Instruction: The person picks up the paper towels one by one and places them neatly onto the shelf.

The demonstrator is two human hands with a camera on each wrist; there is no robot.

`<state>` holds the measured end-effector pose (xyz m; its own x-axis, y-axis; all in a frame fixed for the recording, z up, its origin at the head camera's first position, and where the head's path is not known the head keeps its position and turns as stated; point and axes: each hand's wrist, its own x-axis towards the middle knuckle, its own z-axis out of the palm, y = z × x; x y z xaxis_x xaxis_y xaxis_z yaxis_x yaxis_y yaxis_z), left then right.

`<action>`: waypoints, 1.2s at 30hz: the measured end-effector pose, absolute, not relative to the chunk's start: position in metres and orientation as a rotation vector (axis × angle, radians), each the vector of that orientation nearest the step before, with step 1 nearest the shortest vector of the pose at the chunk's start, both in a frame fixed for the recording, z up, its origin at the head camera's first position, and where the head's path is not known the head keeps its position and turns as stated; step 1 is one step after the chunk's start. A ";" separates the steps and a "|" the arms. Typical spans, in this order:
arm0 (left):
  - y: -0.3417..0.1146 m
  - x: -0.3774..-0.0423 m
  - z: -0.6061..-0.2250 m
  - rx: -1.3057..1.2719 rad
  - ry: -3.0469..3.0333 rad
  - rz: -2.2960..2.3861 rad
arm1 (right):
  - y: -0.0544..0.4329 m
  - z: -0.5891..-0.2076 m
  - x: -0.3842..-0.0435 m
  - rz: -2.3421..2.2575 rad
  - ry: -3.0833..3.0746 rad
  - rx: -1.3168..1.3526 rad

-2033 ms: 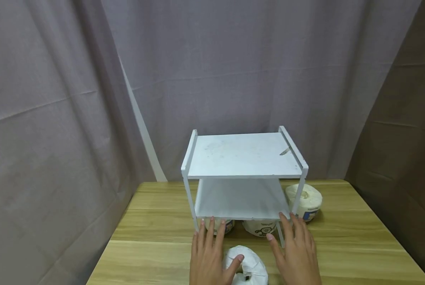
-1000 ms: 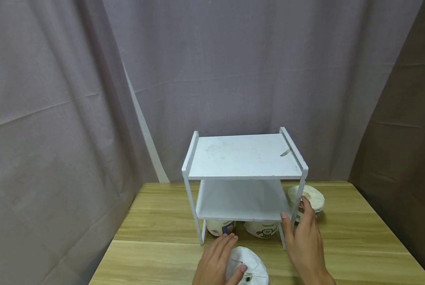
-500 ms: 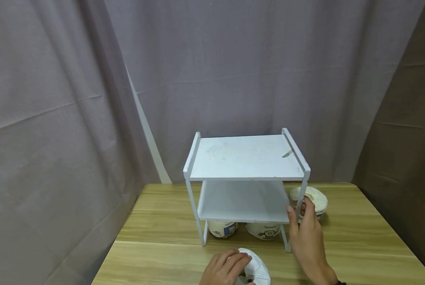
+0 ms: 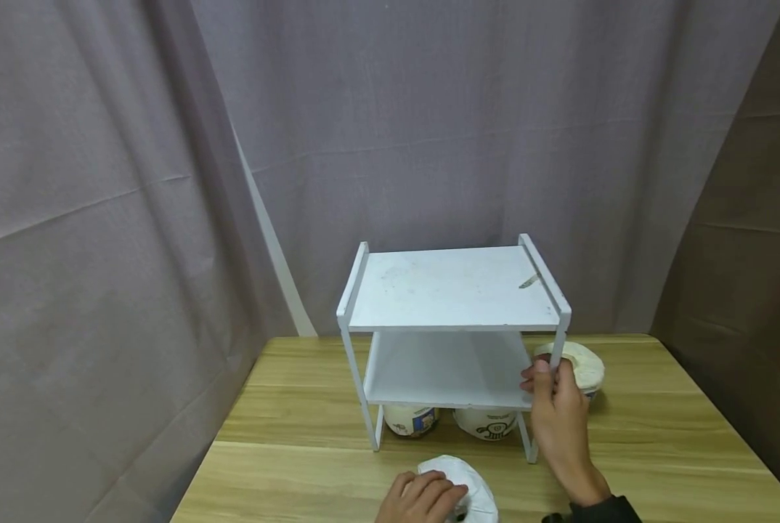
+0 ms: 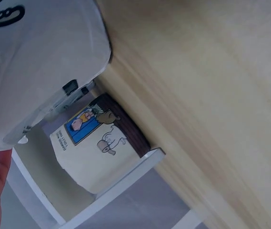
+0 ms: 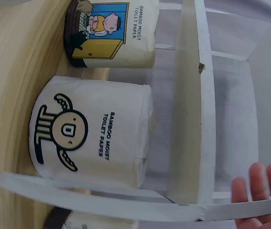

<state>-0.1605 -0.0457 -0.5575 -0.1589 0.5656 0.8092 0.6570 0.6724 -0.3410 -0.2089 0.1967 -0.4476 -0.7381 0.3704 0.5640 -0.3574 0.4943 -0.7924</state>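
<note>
The right front post of the white rack is encircled by the curled right hand, presumably for steadiness; the near roll is touched by the bent left hand, any grip being unclear; two rolls are sheltered beneath the lower shelf.

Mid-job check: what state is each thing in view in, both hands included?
White rack: standing upright
Front roll: upright, before the rack
Left under-shelf roll: upright
Right under-shelf roll: upright
Roll beside rack: upright, partly hidden
Left hand: touching front roll, fingers bent; grip unclear
Right hand: fingers curled round rack's right front post
Curtain: hanging
</note>
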 end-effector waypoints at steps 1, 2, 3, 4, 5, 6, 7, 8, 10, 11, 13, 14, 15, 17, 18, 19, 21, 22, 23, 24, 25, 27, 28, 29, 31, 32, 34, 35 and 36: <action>-0.045 -0.159 -0.559 -0.969 -1.855 -0.119 | 0.197 -0.448 -0.210 1.326 -1.998 -0.004; -0.045 -0.157 -0.561 -0.969 -1.883 -0.132 | 0.197 -0.449 -0.212 1.363 -1.975 0.001; -0.044 -0.154 -0.562 -0.969 -1.914 -0.149 | 0.197 -0.450 -0.213 1.412 -1.949 0.005; -0.044 -0.152 -0.563 -0.969 -1.952 -0.170 | 0.198 -0.451 -0.215 1.465 -1.922 0.005; -0.043 -0.149 -0.564 -0.970 -1.984 -0.189 | 0.198 -0.452 -0.216 1.520 -1.893 0.009; -0.043 -0.148 -0.565 -0.972 -2.013 -0.205 | 0.199 -0.453 -0.217 1.588 -1.858 0.009; -0.043 -0.144 -0.566 -0.972 -2.035 -0.215 | 0.199 -0.455 -0.217 1.649 -1.827 0.001; -0.043 -0.142 -0.567 -0.971 -2.046 -0.218 | 0.200 -0.457 -0.216 1.688 -1.807 -0.007; -0.043 -0.138 -0.569 -0.968 -2.047 -0.214 | 0.201 -0.461 -0.216 1.746 -1.771 -0.014; -0.043 -0.137 -0.570 -0.966 -2.038 -0.201 | 0.201 -0.463 -0.217 1.769 -1.751 -0.006; -0.042 -0.137 -0.570 -0.961 -2.014 -0.169 | 0.202 -0.465 -0.220 1.797 -1.710 0.027; -0.041 -0.138 -0.570 -0.959 -1.991 -0.150 | 0.203 -0.466 -0.222 1.812 -1.682 0.052; -0.040 -0.139 -0.570 -0.959 -1.977 -0.137 | 0.204 -0.466 -0.224 1.840 -1.645 0.073; -0.040 -0.140 -0.568 -0.956 -1.961 -0.107 | 0.204 -0.467 -0.229 1.891 -1.563 0.115; -0.040 -0.141 -0.568 -0.954 -1.950 -0.097 | 0.204 -0.467 -0.231 1.912 -1.527 0.132; -0.040 -0.142 -0.566 -0.954 -1.943 -0.098 | 0.203 -0.466 -0.233 1.931 -1.493 0.143; -0.042 -0.143 -0.564 -0.951 -1.976 -0.101 | 0.202 -0.465 -0.237 1.952 -1.439 0.169; -0.042 -0.144 -0.561 -0.953 -1.996 -0.104 | 0.203 -0.463 -0.240 1.953 -1.417 0.185; -0.041 -0.146 -0.559 -0.956 -2.015 -0.107 | 0.203 -0.460 -0.242 1.951 -1.401 0.196; -0.041 -0.147 -0.557 -0.961 -2.036 -0.111 | 0.204 -0.458 -0.244 1.948 -1.389 0.207; -0.041 -0.148 -0.555 -0.966 -2.055 -0.111 | 0.205 -0.456 -0.245 1.944 -1.377 0.218; -0.041 -0.148 -0.553 -0.978 -2.078 -0.095 | 0.205 -0.454 -0.247 1.937 -1.366 0.212; -0.042 -0.148 -0.552 -0.984 -2.078 -0.092 | 0.205 -0.454 -0.247 1.935 -1.370 0.199; -0.042 -0.147 -0.553 -0.987 -2.078 -0.086 | 0.204 -0.454 -0.246 1.934 -1.376 0.185; -0.044 -0.146 -0.554 -0.996 -2.071 -0.077 | 0.203 -0.456 -0.245 1.920 -1.404 0.151; -0.045 -0.145 -0.555 -1.001 -2.068 -0.073 | 0.202 -0.457 -0.244 1.904 -1.426 0.126; -0.048 -0.143 -0.558 -1.016 -2.059 -0.066 | 0.200 -0.461 -0.241 1.883 -1.462 0.089; -0.049 -0.142 -0.559 -1.023 -2.052 -0.056 | 0.200 -0.464 -0.239 1.876 -1.475 0.072; -0.051 -0.141 -0.560 -1.031 -2.041 -0.047 | 0.199 -0.466 -0.237 1.867 -1.487 0.054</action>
